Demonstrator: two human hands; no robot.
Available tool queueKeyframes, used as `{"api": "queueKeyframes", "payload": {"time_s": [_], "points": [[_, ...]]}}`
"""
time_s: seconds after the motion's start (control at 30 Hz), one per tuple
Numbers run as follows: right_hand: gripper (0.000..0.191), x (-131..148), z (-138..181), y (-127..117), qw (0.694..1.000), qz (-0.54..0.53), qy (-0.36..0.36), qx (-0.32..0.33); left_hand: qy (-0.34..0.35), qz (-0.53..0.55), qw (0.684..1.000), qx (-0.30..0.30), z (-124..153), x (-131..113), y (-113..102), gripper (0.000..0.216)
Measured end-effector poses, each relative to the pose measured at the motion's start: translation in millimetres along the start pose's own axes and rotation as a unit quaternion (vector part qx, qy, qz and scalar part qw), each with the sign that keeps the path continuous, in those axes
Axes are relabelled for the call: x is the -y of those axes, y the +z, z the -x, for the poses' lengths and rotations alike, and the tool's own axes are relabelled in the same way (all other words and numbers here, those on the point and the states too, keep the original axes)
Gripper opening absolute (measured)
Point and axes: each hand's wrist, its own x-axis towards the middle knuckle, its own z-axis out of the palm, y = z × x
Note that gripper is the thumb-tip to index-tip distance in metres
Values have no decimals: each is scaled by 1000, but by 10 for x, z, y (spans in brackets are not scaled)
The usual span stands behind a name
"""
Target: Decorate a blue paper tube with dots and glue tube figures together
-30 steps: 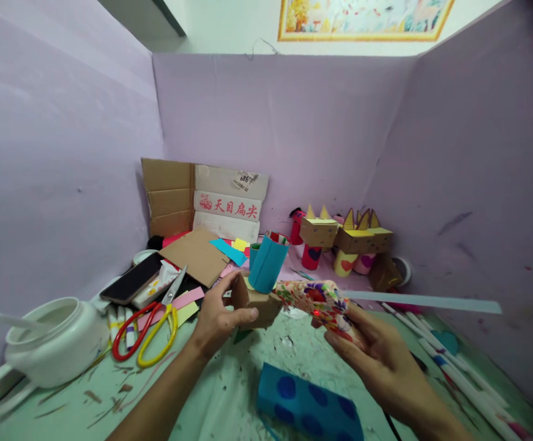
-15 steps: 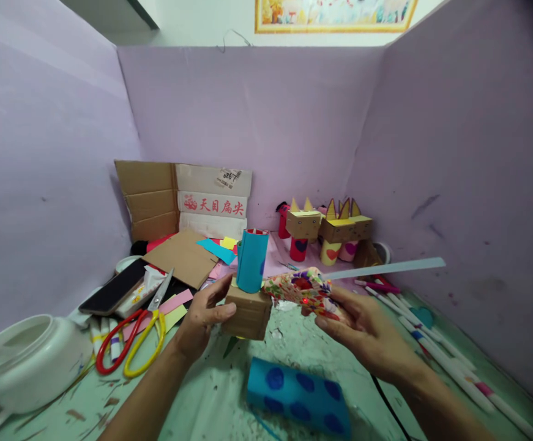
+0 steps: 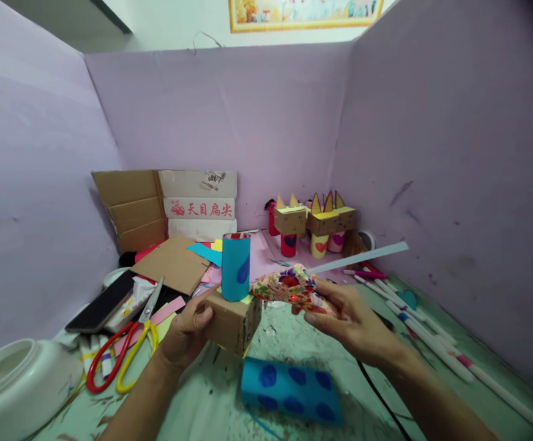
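My left hand (image 3: 187, 331) grips a small brown cardboard box (image 3: 229, 324) by its left side. On top of the box stands a blue paper tube (image 3: 235, 268) with a dark blue shape on its side. My right hand (image 3: 344, 312) is wrapped round a glue gun (image 3: 289, 288) covered in flowery material, with a small red light on it. From the gun's back sticks a long pale glue stick (image 3: 362, 257). Its tip meets the foot of the tube, where the exact contact is hidden. Below lies a blue roll with dark blue spots (image 3: 291, 390).
Scissors (image 3: 147, 309), a phone (image 3: 101, 300), cardboard pieces (image 3: 174, 264) and a white pot (image 3: 41, 380) stand or lie on the left. Finished-looking cardboard figures (image 3: 289, 220) stand at the back. White marker pens (image 3: 436, 337) lie at the right, beside the purple wall (image 3: 431, 153).
The box and tube have turned, so more of the dark blue shape and another box side show. The glue gun stays against the tube's foot. The whole view has shifted slightly.
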Motion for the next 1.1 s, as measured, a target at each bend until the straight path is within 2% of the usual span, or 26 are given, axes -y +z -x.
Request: {"api": "queueKeyframes", "payload": {"time_s": [0.23, 0.4, 0.6, 0.8, 0.97, 1.1], "points": [[19, -19, 17, 9, 1000, -21, 5, -8, -1, -7, 1000, 31, 3, 4, 5, 80], [21, -1, 37, 11, 1000, -27, -8, 13, 22, -29, 999, 25, -16, 30, -49, 86], [19, -2, 13, 25, 998, -45, -17, 31, 37, 10, 997, 63, -48, 70, -115, 79], [16, -107, -15, -8, 995, -98, -16, -34, 27, 45, 993, 106, -53, 80, -164, 60], [34, -303, -97, 144, 965, -232, 22, -122, 32, 81, 987, 135, -66, 85, -132, 38], [54, -341, -184, 383, 939, -298, 57, -161, 42, 99, 982, 154, -54, 129, -78, 36]]}}
